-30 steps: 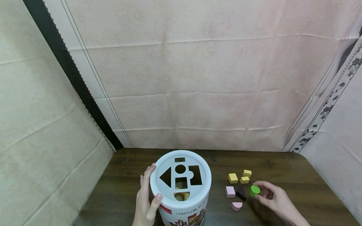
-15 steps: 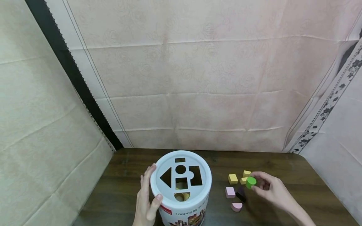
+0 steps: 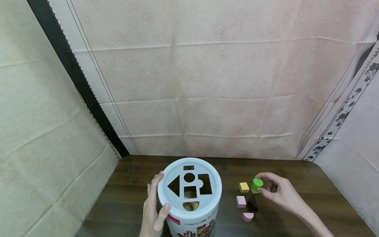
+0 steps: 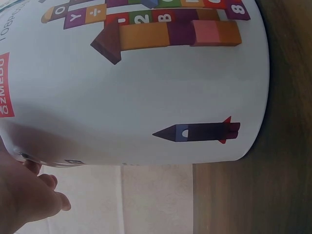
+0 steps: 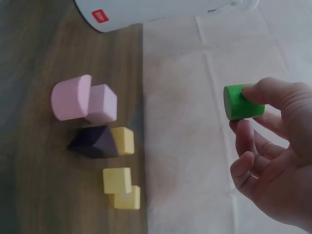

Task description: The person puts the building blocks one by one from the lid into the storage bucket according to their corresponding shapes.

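My right hand point(image 3: 279, 191) pinches a green cylinder block point(image 3: 257, 185) between thumb and fingers. In the right wrist view the cylinder point(image 5: 239, 103) is held up off the table. Left of centre stands a white bucket point(image 4: 122, 92) with a light blue lid point(image 3: 174, 210), cut with round, square, triangular and other holes. My left hand point(image 3: 152, 210) grips the bucket's left side at the lid, thumb on the near rim. Below the green cylinder lie yellow cubes point(image 3: 244, 187), a pink cube point(image 3: 241, 201), a dark triangular block point(image 3: 252, 203) and a pink half-round block point(image 3: 247, 216).
The dark wooden table point(image 3: 133, 184) ends at a back edge against a pale cloth wall point(image 3: 207, 98). Cloth panels also close in the left side point(image 3: 44, 148) and the right side point(image 3: 355, 148). Yellow shows through the lid's lower holes.
My right hand has lifted the green cylinder from the right of the blocks, up and leftward, so it now overlaps the rear yellow cubes. My left hand and the bucket have stayed put.
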Demonstrator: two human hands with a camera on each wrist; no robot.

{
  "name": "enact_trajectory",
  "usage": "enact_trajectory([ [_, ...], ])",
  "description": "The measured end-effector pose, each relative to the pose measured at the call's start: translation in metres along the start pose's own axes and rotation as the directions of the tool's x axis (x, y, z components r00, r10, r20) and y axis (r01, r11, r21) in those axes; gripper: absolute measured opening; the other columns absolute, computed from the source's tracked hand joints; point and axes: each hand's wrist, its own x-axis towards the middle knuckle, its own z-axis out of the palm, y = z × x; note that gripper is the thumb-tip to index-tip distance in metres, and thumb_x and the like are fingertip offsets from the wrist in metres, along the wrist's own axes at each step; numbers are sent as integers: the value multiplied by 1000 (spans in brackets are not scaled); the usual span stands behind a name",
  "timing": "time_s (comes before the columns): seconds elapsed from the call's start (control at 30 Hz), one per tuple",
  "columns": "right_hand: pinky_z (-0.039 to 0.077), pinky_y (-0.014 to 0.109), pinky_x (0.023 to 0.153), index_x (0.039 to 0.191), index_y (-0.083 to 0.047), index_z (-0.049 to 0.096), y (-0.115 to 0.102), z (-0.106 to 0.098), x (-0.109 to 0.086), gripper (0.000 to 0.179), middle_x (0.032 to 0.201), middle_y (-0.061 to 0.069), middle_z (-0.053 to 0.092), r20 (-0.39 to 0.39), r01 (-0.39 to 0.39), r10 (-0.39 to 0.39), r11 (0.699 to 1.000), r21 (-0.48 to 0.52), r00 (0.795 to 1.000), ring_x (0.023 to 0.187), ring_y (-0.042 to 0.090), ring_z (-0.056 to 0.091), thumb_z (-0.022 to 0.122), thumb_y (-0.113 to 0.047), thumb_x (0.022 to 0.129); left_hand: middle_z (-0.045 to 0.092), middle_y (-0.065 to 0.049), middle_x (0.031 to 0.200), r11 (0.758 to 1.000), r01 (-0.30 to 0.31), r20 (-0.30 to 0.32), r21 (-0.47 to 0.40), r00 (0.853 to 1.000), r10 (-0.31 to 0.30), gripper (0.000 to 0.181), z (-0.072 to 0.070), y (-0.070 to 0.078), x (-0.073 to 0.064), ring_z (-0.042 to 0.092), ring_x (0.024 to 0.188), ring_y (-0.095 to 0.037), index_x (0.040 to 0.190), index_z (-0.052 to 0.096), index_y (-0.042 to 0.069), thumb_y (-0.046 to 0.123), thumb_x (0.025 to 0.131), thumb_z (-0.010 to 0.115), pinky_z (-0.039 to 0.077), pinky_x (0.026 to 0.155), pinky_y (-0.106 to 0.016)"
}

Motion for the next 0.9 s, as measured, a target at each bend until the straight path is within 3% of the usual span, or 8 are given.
enact_trajectory([
  [0.4,40,20,47,110,-14,68,-19,3,33,41,75,-11,57,20,66,-67,997,27,998,57,3,50,81,3,76,50,-11,148,999,41,0,8,999,-41,70,1,3,0,32,144,-28,150,45,8,27,83,55,7,102,-79],
  [0.63,40,21,47,109,-15,69,-29,7,50,38,70,-13,53,46,87,-88,996,32,995,56,4,48,81,1,77,49,-13,147,1000,19,2,11,1000,-19,70,1,3,1,32,144,-29,149,44,5,27,84,55,7,100,-80],
  [0.9,41,22,48,113,-14,68,-43,14,67,38,77,-9,58,74,120,-127,989,82,989,58,5,50,81,-2,80,50,-11,148,999,46,0,13,999,-46,70,1,4,1,32,144,-28,150,45,7,27,83,55,7,101,-80],
])
